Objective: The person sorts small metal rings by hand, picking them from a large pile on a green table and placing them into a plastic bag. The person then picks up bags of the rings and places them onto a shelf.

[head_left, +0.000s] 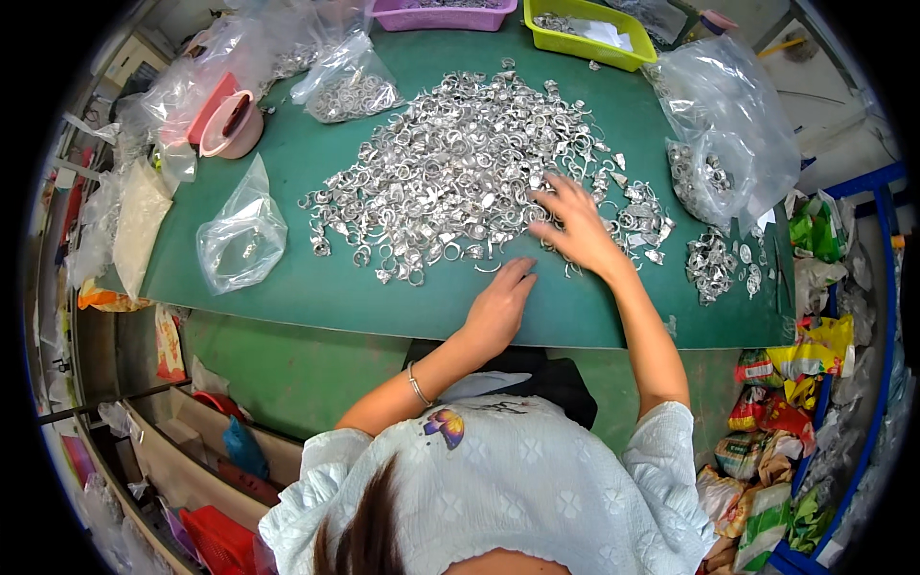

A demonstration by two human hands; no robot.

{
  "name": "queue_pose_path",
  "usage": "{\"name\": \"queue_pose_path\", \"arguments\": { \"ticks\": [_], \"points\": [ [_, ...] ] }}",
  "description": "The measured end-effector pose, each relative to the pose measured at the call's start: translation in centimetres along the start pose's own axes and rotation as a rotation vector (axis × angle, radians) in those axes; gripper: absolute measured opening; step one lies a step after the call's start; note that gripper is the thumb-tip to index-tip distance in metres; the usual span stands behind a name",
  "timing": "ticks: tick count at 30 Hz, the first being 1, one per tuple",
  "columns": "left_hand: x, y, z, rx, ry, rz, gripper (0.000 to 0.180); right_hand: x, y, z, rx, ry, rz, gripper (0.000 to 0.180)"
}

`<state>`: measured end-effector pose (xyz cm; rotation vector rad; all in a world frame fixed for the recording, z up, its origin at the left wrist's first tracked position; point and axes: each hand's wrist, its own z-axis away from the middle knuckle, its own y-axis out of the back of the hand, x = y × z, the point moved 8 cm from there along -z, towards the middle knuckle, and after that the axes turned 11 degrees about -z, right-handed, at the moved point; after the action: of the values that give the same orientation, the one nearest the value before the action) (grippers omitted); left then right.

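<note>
A wide heap of silver-coloured metal rings (pixel 450 153) is spread over the green tabletop (pixel 383 305). My right hand (pixel 581 230) reaches onto the heap's right side, fingers spread among the rings. Nothing gripped shows in it. At the front edge of the heap, my left hand (pixel 498 309) rests low near the table, its fingers stretched toward the right hand. No ring is visible in it, though its palm side is hidden. A few single rings lie just in front of the left fingertips.
A smaller cluster of metal pieces (pixel 710 266) lies at right, below a large clear plastic bag (pixel 738 125). An empty-looking bag (pixel 241 230) and pink bowl (pixel 235 134) are at left. Purple (pixel 444 17) and yellow-green (pixel 586 40) baskets stand at the back.
</note>
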<state>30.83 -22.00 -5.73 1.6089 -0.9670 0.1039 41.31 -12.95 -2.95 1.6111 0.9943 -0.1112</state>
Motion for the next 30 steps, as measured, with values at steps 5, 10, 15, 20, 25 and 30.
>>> {"name": "queue_pose_path", "arguments": {
  "ticks": [5, 10, 15, 20, 25, 30],
  "points": [
    [-1.0, 0.6, 0.6, 0.025, 0.041, 0.009, 0.036, -0.5, 0.0, 2.7, -0.136, 0.019, -0.033, 0.044],
    [-1.3, 0.8, 0.6, 0.021, 0.08, 0.052, 0.036, 0.4, 2.4, 4.8, -0.071, 0.028, 0.005, 0.037],
    [-0.9, 0.5, 0.6, 0.023, 0.077, 0.048, 0.038, 3.1, 4.2, 3.1, 0.157, -0.098, -0.15, 0.027],
    [0.0, 0.2, 0.1, -0.006, 0.066, 0.077, 0.041, 0.4, 1.2, -2.2, 0.151, 0.065, 0.014, 0.022],
    [-0.5, 0.0, -0.1, -0.047, 0.073, 0.066, 0.044, 1.8, 0.5, -2.6, 0.171, 0.065, 0.095, 0.019],
    [-0.8, 1.8, -1.1, 0.059, 0.008, 0.016, 0.042, 7.4, 1.3, -0.4, 0.387, -0.406, -1.059, 0.019]
  ]
}}
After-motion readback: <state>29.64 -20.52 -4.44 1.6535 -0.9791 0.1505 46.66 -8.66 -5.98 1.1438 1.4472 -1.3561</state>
